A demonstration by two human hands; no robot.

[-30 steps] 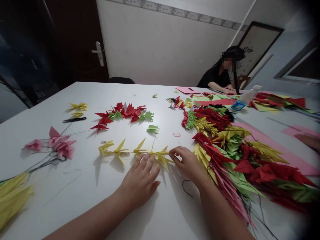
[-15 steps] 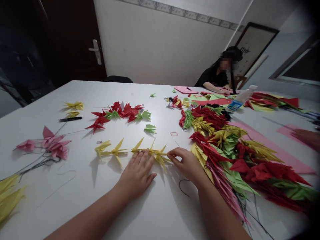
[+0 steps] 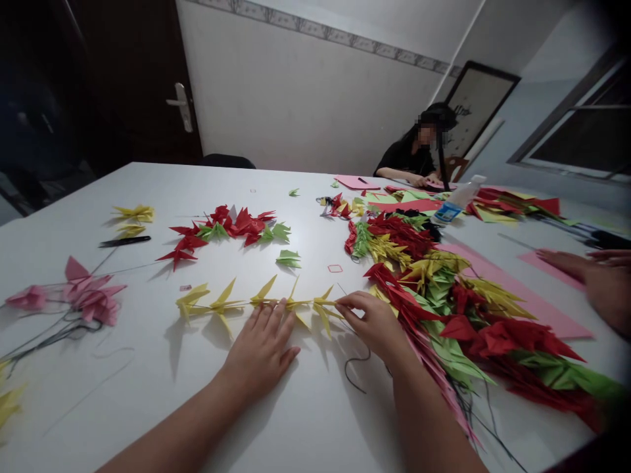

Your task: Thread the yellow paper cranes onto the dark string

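Note:
A row of yellow folded-paper cranes (image 3: 219,305), strung in a line, lies across the white table (image 3: 162,407). My left hand (image 3: 263,338) rests flat, fingers spread, over the middle of the row and touches it. At the row's right end my right hand (image 3: 367,322) pinches the tip of the string or last crane between thumb and index finger; which one is too small to tell. A dark loose thread (image 3: 355,384) curls on the table below my right hand.
Piled red, green, yellow and pink cranes (image 3: 444,302) lie right. Pink cranes (image 3: 93,295) and black tweezers (image 3: 125,242) are left; red and green cranes (image 3: 241,223) sit beyond. A bottle (image 3: 458,200) stands back right. One person sits opposite; another person's hands (image 3: 596,282) are far right.
The view has swung slightly right. My right hand is a little farther from my left, and more yellow cranes show between them. The other person's hands at the right edge have come further into view.

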